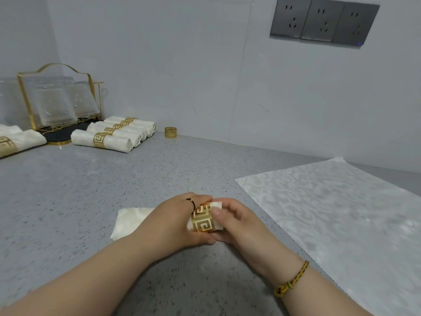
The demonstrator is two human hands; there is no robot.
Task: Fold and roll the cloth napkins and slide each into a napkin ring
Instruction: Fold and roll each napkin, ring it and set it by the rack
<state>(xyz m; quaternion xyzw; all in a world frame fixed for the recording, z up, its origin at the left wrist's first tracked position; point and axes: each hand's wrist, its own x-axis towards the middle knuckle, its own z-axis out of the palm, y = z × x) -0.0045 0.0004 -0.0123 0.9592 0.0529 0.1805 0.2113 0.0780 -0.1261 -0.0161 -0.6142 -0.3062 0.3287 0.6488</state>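
A rolled cream napkin (129,221) lies across the grey counter in front of me. My left hand (180,221) grips its middle. A gold cut-out napkin ring (203,218) sits over the roll's right end. My right hand (232,221) holds that end, its thumb resting on the ring's right edge. The short tip of the roll pokes out past the ring. A flat white patterned napkin (341,208) lies spread out to the right. One spare gold ring (170,132) stands by the back wall.
Several finished ringed napkin rolls (107,139) lie in a row at the back left, with another (16,142) at the far left edge. A gold rack of glass cups (54,103) stands behind them. Wall sockets (323,21) sit at the upper right.
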